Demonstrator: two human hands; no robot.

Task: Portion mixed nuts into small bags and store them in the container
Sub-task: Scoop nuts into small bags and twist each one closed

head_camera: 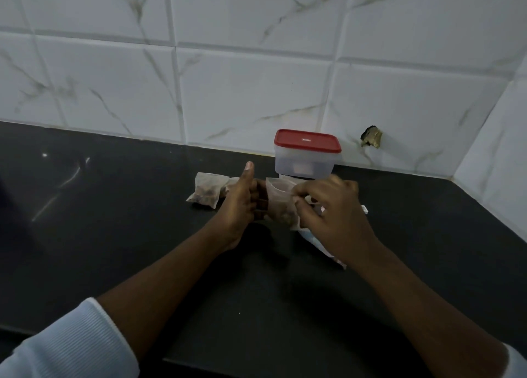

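Mixed nuts showed as a brown mass in the lower part of a small bag [281, 206] held just above the bench [114, 235] at the middle of the frame. The left hand [239, 203] gripped the small bag's left edge with curled fingers, thumb pointing up. The right hand [333, 209] pinched its top edge from the right side. Both hands were close together on that one bag, so the step in hand looked like closing or sealing it; whether the seal was already pressed shut could not be told.

Left of the hands, a filled bag [206, 191] lay flat on the bench, and a second bag [231, 181] peeked out just behind the left hand, mostly hidden. These looked finished, so at least two portions seemed done and a third was nearly so.

Behind the hands, against the tiled wall [256, 78], stood the container [306, 164] with its red lid [307, 141] on. Something dark showed faintly through its cloudy side, but whether that was bags could not be made out. A larger packet [316, 242] lay under the right hand, probably the supply of nuts; how much it held was hidden.

By this reckoning, left to do were finishing this bag, perhaps filling more, opening the container, and putting the bags inside.
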